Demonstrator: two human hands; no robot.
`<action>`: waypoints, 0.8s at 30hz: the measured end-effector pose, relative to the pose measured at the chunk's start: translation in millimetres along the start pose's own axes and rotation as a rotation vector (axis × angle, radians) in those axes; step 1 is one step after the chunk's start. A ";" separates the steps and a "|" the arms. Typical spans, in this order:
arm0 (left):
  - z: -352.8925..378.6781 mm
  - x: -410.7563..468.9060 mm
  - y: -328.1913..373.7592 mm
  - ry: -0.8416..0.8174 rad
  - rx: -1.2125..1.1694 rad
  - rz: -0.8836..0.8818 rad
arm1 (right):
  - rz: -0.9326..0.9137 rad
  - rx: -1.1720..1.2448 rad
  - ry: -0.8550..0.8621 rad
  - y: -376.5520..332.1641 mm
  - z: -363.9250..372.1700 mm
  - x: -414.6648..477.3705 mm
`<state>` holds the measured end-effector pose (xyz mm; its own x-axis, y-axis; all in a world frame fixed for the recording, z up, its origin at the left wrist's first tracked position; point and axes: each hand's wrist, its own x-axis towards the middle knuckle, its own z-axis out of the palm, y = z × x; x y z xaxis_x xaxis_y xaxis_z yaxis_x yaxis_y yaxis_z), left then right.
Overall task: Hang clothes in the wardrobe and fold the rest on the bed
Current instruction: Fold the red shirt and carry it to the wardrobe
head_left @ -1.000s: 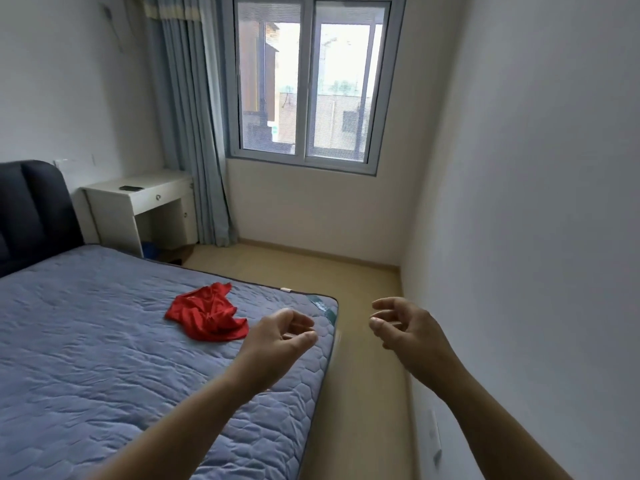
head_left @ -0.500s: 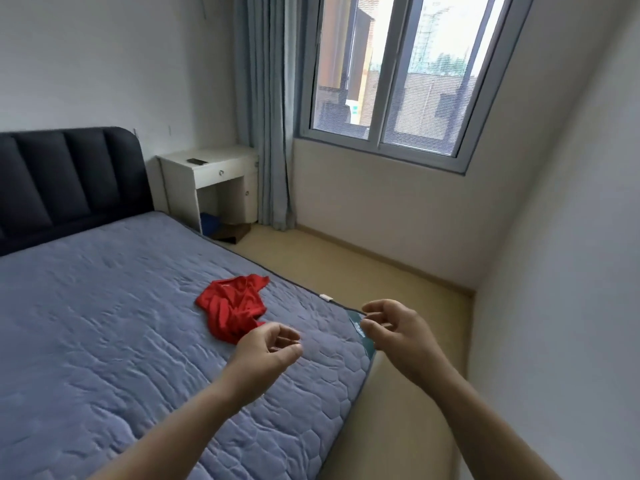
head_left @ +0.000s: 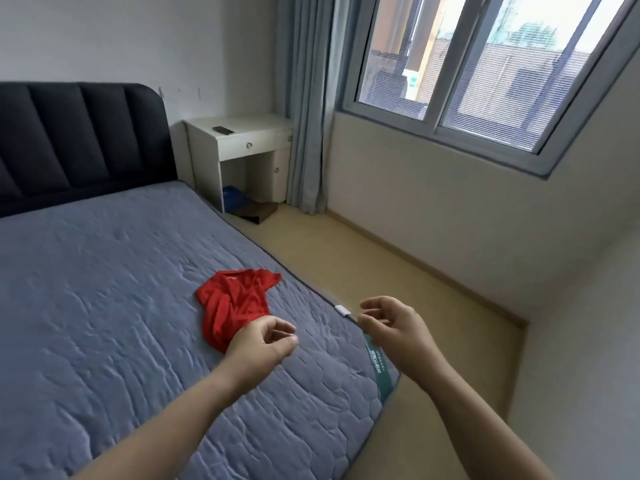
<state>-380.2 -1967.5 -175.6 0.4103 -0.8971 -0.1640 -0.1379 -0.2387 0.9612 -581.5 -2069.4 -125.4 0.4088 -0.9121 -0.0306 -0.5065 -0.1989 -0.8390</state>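
- The red garment (head_left: pixel 239 299) lay crumpled on the bed (head_left: pixel 104 306), a little left of the frame's centre and near the mattress's right edge.
- The left hand (head_left: pixel 263 344) was just below the garment in the frame, and its wrist overlapped the cloth's lower edge. Whether it touched the cloth could not be told.
- The left grip was released (fingers loosely curled toward the thumb, nothing between them).
- The right hand (head_left: pixel 394 327) hung right of centre, over the mattress's edge and near the left hand but apart from it.
- The right grip was released too, with fingers loosely bent and nothing held.
- Both bare forearms ran in from the bottom of the frame.
- A small white tag (head_left: pixel 342 309) sat on the mattress edge, just left of the right hand's fingers.
- A green label (head_left: pixel 381 372) wrapped the mattress corner below that hand.
- A dark padded headboard (head_left: pixel 79 140) filled the upper left.
- A white desk (head_left: pixel 242 133) stood beside the headboard at upper centre, with a small dark object (head_left: pixel 223 129) lying on top.
- Something blue (head_left: pixel 233 199) and a flat brown thing (head_left: pixel 258 211) lay on the floor (head_left: pixel 363 271) under the desk.
- A pale blue curtain (head_left: pixel 304 98) hung between the desk and the window (head_left: pixel 485 81), which took up the upper right.
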 end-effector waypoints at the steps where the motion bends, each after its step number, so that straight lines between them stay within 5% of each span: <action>1: 3.2 11.7 -0.7 0.019 0.005 -0.011 | -0.002 -0.004 -0.017 4.9 -1.1 16.5; 12: 49.5 109.8 -25.7 0.397 -0.047 -0.240 | -0.018 -0.051 -0.333 59.9 -5.2 202.8; 24: 31.4 189.3 -167.2 0.641 -0.116 -0.505 | 0.056 -0.282 -0.565 160.0 122.8 303.1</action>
<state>-307.8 -2109.1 -374.3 0.8377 -0.2977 -0.4579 0.2803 -0.4853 0.8282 -445.3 -2333.7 -335.7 0.6748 -0.6088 -0.4171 -0.6877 -0.3139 -0.6546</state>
